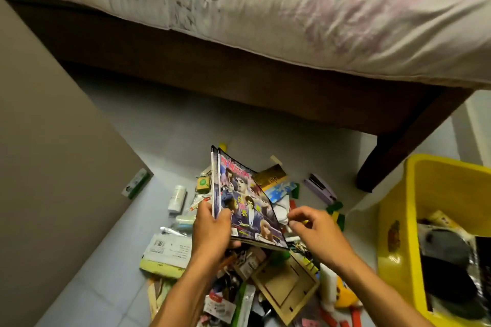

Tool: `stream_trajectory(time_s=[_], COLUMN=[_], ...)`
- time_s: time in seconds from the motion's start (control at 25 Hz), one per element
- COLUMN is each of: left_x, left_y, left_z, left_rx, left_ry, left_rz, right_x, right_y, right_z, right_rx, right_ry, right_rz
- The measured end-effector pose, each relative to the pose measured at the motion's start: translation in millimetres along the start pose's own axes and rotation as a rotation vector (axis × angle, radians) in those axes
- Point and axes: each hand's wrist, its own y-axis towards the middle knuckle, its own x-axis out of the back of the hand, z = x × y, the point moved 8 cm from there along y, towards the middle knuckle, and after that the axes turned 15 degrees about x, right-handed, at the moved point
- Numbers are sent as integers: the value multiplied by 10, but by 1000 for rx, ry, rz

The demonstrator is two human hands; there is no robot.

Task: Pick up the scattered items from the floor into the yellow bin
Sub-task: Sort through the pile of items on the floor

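Note:
My left hand grips two colourful magazines by their lower edge and holds them lifted above a heap of scattered items on the floor. My right hand hovers just right of the magazines with its fingers curled; whether it pinches something small I cannot tell. The yellow bin stands at the right with dark items and packets inside. In the heap lie a wooden frame, a white bottle, a purple stapler and paper packets.
A bed with a floral cover and a dark wooden frame fills the upper view; its leg stands close to the bin. A beige wall runs along the left. Grey floor tiles show under the bed's edge.

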Motion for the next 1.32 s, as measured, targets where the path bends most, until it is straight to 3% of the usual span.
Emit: stream_trajectory(time_s=[0.12, 0.24, 0.28, 0.36, 0.48, 0.56, 0.72, 0.84, 1.04, 1.32], left_x=[100, -92, -177, -551, -1333, -1903, -2635, -2619, -1930, -878], left_y=[-696, -1388, -1499, -1765, -2088, -2257, -2321, -2144, -1529, -376], left_z=[-204, -337, -369, -329, -66, 177, 478, 486, 548, 282], left_rx=[-152, -260, -284, -297, -326, -313, -320, -345, -298, -273], left_ry=[-62, -59, -45, 40, 272, 369, 440, 394, 341, 292], left_rz=[116, 344, 404, 513, 516, 554, 630, 533, 358, 30], right_x=[146, 518, 644, 1109, 1801, 2143, 2605, 2649, 1698, 387], right_y=[-244, -698, -756, -1083, -1845, -2275, -2630, -2485, -1733, -624], right_z=[118, 223, 228, 159, -84, -312, -703, -720, -230, 61], right_rx=[-119, -259, -250, -191, -140, -187, -324, -214, 123, 242], right_ry=[162, 786, 885, 729, 213, -66, -350, -454, -455, -357], right_rz=[-66, -270, -349, -529, -757, -838, -934, -840, -478, -81])
